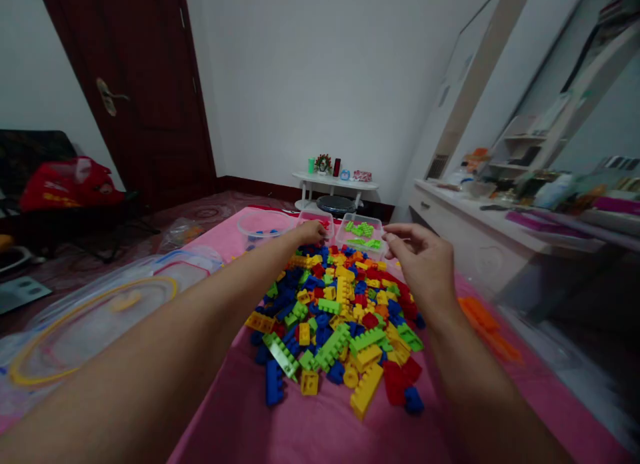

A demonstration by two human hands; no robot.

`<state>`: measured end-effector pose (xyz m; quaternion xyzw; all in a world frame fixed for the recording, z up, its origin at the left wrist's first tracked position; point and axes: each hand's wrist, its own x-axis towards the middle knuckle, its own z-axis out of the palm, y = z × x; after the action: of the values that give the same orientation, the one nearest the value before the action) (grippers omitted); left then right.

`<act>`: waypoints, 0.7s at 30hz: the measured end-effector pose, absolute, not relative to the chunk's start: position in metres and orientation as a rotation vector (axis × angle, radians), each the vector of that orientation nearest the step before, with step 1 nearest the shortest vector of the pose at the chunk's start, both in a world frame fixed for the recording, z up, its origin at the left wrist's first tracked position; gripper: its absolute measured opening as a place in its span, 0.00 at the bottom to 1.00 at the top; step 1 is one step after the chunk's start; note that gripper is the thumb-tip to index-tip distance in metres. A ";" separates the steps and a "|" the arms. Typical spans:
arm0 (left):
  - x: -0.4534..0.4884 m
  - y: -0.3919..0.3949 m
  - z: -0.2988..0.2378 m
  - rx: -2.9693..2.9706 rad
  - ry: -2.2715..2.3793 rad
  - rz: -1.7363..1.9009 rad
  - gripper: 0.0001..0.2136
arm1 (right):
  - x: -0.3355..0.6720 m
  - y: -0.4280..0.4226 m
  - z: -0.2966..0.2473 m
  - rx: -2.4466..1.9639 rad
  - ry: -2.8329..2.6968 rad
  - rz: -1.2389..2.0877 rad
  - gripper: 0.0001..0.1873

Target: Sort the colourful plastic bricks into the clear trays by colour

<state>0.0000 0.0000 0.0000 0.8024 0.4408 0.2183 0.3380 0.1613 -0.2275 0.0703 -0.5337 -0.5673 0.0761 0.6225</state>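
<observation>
where bricks (pixel 344 295) lie heaped, yellow, green, blue and red mingle.

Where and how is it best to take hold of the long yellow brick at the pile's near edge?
Probably pinch the long yellow brick across its long sides, by its closer end, coming from above on the near side. That end points out of the pile over pink cloth, while the far end lies close to other bricks.

Your left arm (pixel 175 337) is bare along its visible length, broad up close and narrowing toward its far end; your right arm (pixel 480 377) is bare too, with a similar taper, and your left hand (pixel 311 233) and slim-fingered right hand (pixel 425 254) are both uncovered
</observation>
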 end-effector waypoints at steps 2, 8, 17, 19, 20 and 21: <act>0.000 0.003 -0.001 2.164 1.157 0.490 0.04 | 0.162 -0.227 0.070 -1.232 -1.302 0.163 0.11; 0.001 -0.001 -0.002 2.335 1.215 0.418 0.10 | 0.166 -0.224 0.067 -1.230 -1.298 0.147 0.11; 0.018 -0.053 0.021 2.548 1.254 0.696 0.23 | 0.190 -0.215 0.058 -1.436 -1.452 0.070 0.12; 0.021 -0.075 0.029 2.584 1.197 0.836 0.20 | 0.202 -0.210 0.054 -1.543 -1.571 0.085 0.12; 0.022 -0.088 0.033 2.567 1.161 0.827 0.18 | 0.208 -0.209 0.052 -1.597 -1.636 0.112 0.11; 0.021 -0.101 0.038 2.541 1.115 0.788 0.16 | 0.213 -0.208 0.051 -1.645 -1.702 0.147 0.11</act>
<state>0.0213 -0.1011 0.0377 0.8736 0.3833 0.2710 0.1282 0.2130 -0.2079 0.0513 -0.6429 -0.6650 0.0574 0.3756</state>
